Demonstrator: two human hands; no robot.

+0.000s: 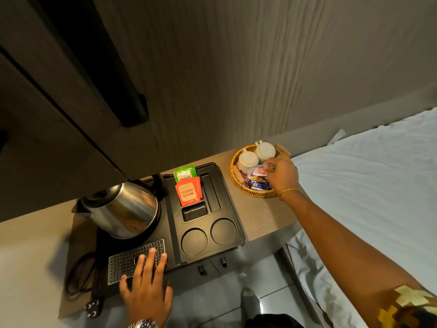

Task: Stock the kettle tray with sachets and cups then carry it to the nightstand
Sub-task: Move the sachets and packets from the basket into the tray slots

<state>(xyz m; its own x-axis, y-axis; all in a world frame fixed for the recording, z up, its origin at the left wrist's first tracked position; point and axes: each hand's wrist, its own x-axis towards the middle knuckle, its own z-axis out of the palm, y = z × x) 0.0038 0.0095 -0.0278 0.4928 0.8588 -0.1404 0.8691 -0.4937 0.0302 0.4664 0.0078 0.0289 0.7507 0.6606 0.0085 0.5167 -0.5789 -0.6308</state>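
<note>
Head view looks down on a black kettle tray (pixel 233 216) lying on a wooden ledge (pixel 267 218), its long axis running left to right and tilted slightly away toward the right. A steel kettle (pixel 123 209) sits on the tray's left half. In a far compartment, red and green tea sachets (pixel 188 189) stand upright, labels facing the camera. Two round cup wells near the right front hold nothing. The left hand (pixel 144 287) lies flat, fingers spread, on the perforated drip grille (pixel 136 259) at the tray's near edge. To the right, apart from the tray, a wicker basket (pixel 236 183) holds two white cups (pixel 256 156) upside down and loose sachets. The right hand (pixel 281 174) reaches into the basket, fingertips pinched on a small white-and-red sachet (pixel 257 171).
</note>
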